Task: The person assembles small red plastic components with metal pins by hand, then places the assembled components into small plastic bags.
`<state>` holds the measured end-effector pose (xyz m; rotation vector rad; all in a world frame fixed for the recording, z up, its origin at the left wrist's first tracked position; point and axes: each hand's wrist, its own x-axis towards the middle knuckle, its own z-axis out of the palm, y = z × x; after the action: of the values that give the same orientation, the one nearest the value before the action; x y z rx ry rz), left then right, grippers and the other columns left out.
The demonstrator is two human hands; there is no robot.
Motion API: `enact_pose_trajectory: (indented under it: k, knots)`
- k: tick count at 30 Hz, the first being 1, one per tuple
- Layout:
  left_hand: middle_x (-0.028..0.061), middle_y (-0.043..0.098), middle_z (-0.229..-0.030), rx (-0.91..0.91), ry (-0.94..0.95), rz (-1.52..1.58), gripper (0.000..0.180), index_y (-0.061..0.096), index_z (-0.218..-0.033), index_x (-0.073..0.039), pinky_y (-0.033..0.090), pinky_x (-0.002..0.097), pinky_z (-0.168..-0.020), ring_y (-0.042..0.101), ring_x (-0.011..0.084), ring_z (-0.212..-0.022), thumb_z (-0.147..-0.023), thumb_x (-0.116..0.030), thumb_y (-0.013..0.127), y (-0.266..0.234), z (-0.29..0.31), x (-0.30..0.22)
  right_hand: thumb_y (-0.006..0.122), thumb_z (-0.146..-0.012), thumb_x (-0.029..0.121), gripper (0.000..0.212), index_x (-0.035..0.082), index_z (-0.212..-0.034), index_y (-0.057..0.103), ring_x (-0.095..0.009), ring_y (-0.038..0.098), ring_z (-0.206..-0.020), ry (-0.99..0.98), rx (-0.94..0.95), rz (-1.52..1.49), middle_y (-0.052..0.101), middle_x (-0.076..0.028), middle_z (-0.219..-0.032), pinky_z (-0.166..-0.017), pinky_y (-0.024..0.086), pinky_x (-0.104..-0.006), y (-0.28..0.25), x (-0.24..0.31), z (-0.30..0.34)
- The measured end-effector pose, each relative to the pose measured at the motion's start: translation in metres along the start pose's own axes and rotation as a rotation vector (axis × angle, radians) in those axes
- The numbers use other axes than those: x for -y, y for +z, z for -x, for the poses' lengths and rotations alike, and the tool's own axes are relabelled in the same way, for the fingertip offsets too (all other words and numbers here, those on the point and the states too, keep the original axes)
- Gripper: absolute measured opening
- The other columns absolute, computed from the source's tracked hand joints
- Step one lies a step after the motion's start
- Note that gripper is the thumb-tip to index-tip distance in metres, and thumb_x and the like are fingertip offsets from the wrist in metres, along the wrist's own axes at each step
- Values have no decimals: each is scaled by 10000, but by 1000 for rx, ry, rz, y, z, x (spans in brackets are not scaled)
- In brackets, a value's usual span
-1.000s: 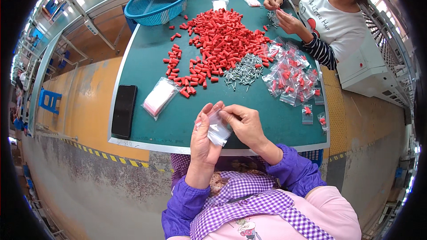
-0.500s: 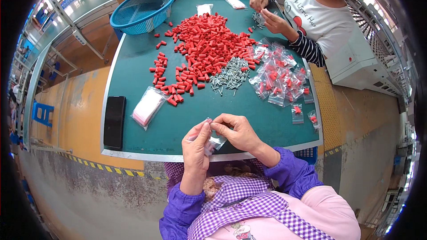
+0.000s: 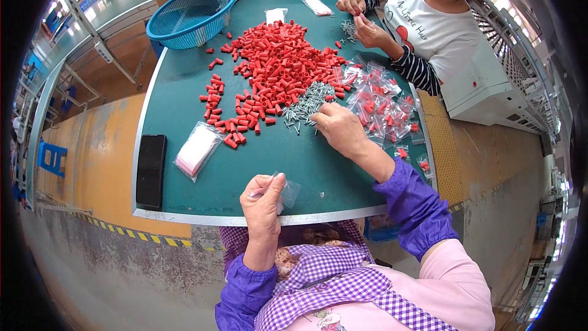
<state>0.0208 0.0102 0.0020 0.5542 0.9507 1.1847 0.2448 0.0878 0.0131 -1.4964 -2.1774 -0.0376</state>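
Phone (image 3: 150, 170) at counter (image 3: 184, 86) edge, left hand (image 3: 263, 202) now alone pinching clear bag (image 3: 286, 191) near front rim, right hand (image 3: 338, 127) gone from bag to screws (image 3: 306, 103), fingers curled on them, grip unclear, bag contents unreadable.

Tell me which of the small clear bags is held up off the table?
The empty clear bag pinched in the left hand; the other bags lie on the table.

A green-topped work table (image 3: 184, 95) carries a heap of red plastic caps (image 3: 278, 64), grey metal screws (image 3: 306, 103), filled clear bags (image 3: 383, 107), a black phone (image 3: 150, 170) and a blue mesh basket (image 3: 192, 15).
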Motion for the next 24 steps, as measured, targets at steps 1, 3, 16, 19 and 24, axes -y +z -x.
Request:
enact_pose_trajectory:
  k: [1, 3, 16, 19, 24]
  knots:
    - [-7, 585, -683, 0, 8, -8, 96, 623, -799, -39, 327, 178, -406, 456, 46, -477, -819, -80, 707, -1, -1, 2, 613, -741, 74, 100, 52, -836, 635, -270, 585, -850, -68, 40, 80, 584, -95, -835, -721, 486, -369, 1, -2, -4]
    - [-3, 585, -680, -3, 17, -16, 108, 616, -793, -41, 318, 183, -383, 449, 52, -456, -815, -85, 713, 0, -2, 2, 582, -729, 65, 84, 47, -796, 630, -272, 585, -850, -137, 80, 157, 583, -99, -815, -724, 487, -369, 3, -4, -9]
    - [-7, 595, -695, -7, 129, -61, 100, 648, -880, -18, 354, 160, -465, 480, 37, -532, -803, -27, 710, 1, 1, -5, 615, -719, 89, 90, 23, -767, 653, -263, 632, -686, 152, 255, -194, 646, -116, -707, -653, 498, -363, 10, -8, -26]
    - [-6, 602, -707, -16, 179, -51, 106, 648, -882, -18, 344, 156, -464, 478, 30, -537, -799, -24, 714, 7, 1, -7, 711, -792, 117, 133, 3, -853, 680, -58, 530, -609, 596, 261, -929, 630, 1, -720, -540, 418, -209, 9, -8, -15]
    - [7, 625, -738, -43, 112, -128, 127, 650, -890, -7, 350, 163, -455, 487, 27, -544, -790, -31, 726, 13, 1, -12, 734, -765, 126, 142, 17, -834, 675, -61, 504, -570, 809, 255, -1235, 624, -14, -703, -516, 385, -200, 3, 4, -11]
